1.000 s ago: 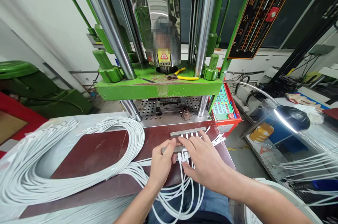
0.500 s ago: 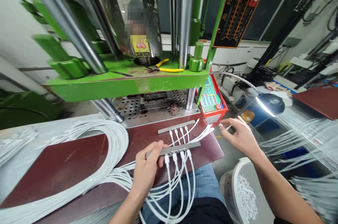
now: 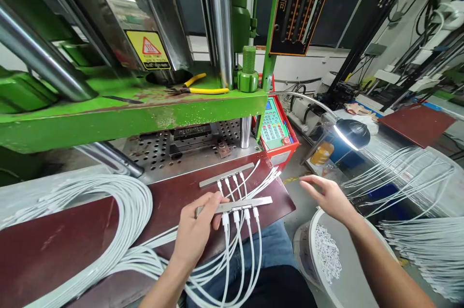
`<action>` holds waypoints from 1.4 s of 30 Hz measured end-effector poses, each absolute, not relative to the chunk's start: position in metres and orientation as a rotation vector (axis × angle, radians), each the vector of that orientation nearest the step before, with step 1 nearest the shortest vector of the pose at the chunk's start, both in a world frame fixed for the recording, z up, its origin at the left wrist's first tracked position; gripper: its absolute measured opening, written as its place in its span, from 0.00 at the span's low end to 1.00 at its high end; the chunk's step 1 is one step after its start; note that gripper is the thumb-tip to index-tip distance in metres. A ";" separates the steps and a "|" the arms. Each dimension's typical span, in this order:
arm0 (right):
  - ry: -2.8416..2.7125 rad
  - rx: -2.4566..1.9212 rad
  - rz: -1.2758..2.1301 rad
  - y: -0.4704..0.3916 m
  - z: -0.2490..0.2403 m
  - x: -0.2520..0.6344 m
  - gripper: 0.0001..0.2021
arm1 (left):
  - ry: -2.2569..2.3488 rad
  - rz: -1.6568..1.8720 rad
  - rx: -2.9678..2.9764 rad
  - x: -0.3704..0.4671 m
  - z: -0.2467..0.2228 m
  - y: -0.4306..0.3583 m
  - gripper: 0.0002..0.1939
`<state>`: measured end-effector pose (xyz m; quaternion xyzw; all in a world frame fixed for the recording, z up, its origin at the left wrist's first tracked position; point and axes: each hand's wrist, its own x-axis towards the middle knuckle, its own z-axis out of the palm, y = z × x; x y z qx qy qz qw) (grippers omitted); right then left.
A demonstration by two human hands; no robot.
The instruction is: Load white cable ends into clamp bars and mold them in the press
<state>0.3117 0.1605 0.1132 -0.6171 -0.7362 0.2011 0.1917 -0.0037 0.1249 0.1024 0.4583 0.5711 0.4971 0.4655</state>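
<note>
My left hand [image 3: 198,223] grips one end of a flat metal bar [image 3: 244,205] between thumb and fingers. Several white cable plugs [image 3: 237,216] sit in a row along that bar, and their white cables [image 3: 259,255] loop down toward my lap. Behind it, a second metal bar [image 3: 226,175] lies on the brown board, also with several white cable ends [image 3: 227,183] at its edge. My right hand [image 3: 331,199] hangs in the air beyond the board's right edge, near the bucket's rim, fingers stretched out; I see nothing in it.
A green press [image 3: 203,110] stands ahead, with yellow-handled pliers [image 3: 208,90] on its ledge. Coiled white cables [image 3: 136,201] cover the left of the brown board [image 3: 72,221]. At right are a bucket [image 3: 313,240] of small white pieces, a red control box [image 3: 277,129] and a lit lamp [image 3: 350,134].
My right hand has moved down and opened; the small white piece at its fingertips is no longer seen. The left hand's bar has tilted slightly. The view has shifted right.
</note>
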 end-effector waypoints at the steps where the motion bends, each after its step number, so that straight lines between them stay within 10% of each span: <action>1: -2.133 -1.553 0.604 0.164 0.125 0.286 0.14 | 1.401 1.215 1.135 -0.002 0.104 0.125 0.15; 8: -2.512 -0.858 0.972 0.184 0.147 0.159 0.17 | 1.390 1.333 1.045 -0.006 0.110 0.127 0.16; 18: -2.407 -0.957 0.940 0.215 0.152 0.136 0.19 | 1.209 0.882 1.224 0.013 0.101 0.101 0.25; 42: -2.571 -1.118 0.529 0.280 0.132 0.089 0.20 | 1.186 1.226 1.050 -0.003 0.139 0.084 0.21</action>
